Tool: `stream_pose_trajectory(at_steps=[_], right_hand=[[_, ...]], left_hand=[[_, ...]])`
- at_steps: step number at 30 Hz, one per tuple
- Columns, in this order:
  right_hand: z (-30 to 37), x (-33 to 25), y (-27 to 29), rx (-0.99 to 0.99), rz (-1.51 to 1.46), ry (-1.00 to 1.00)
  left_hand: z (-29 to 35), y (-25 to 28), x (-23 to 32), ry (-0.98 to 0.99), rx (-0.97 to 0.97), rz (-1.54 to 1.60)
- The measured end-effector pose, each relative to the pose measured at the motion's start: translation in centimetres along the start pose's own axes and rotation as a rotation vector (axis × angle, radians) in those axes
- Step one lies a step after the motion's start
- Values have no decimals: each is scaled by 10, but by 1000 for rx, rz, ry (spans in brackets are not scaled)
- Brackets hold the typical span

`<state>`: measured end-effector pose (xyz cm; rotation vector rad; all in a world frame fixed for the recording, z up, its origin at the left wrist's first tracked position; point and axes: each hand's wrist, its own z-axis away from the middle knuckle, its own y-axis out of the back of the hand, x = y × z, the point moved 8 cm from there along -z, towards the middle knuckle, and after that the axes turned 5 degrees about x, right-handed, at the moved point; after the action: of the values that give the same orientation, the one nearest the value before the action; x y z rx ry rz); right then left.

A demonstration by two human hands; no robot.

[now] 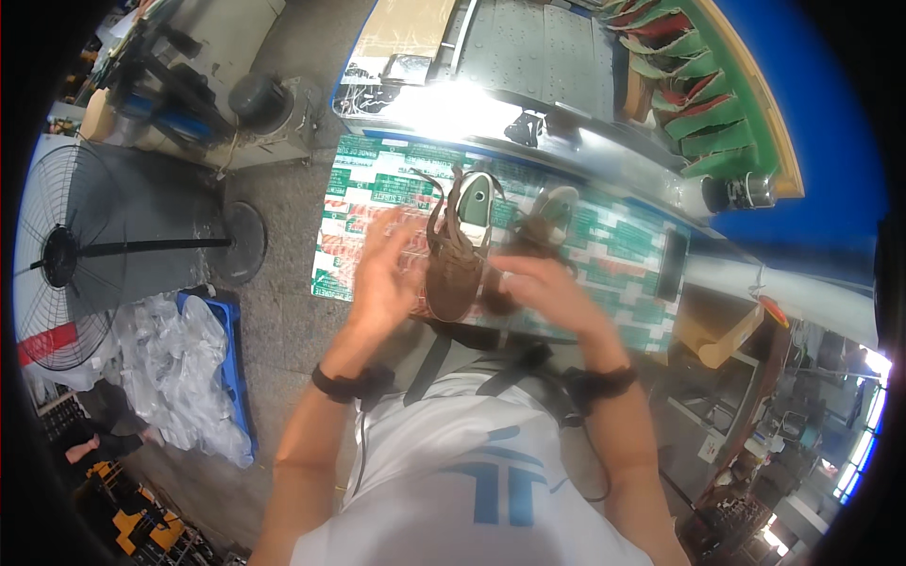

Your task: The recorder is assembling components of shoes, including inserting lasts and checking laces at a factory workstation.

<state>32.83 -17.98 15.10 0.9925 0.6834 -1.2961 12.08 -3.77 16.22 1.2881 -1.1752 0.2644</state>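
Observation:
A brown lace-up shoe [452, 286] points its toe toward me on a board covered in green, white and red printing [354, 174]. Its tongue and laces [436, 203] stand up loosely, and a pale green insole [475, 200] shows inside. My left hand [385, 274] is beside the shoe's left side with fingers spread. From the right, my right hand [555, 294] reaches toward the same shoe, fingers stretched out and somewhat blurred; whether they touch it I cannot tell. A second brown shoe [535, 229], blurred, is just behind that hand.
Beyond the board is a machine with a grey surface [538, 47]. A green rack [722, 113] with several slots stands far right. On the left are a large black fan [61, 255] and a blue crate [226, 349] with clear plastic bags [175, 363]. A cardboard box [719, 330] is at right.

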Motion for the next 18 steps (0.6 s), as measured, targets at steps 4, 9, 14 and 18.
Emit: stream_pose_trajectory(at_steps=[4, 9, 14, 18], right_hand=[[14, -46, -12, 163, 459, 311], [21, 3, 6, -21, -395, 36], [48, 4, -15, -14, 79, 47], [58, -11, -10, 33, 90, 166]], left_hand=[[8, -52, 0, 51, -106, 77], [0, -72, -11, 61, -66, 223], [0, -58, 16, -47, 23, 154], [-11, -62, 42, -354, -72, 34]])
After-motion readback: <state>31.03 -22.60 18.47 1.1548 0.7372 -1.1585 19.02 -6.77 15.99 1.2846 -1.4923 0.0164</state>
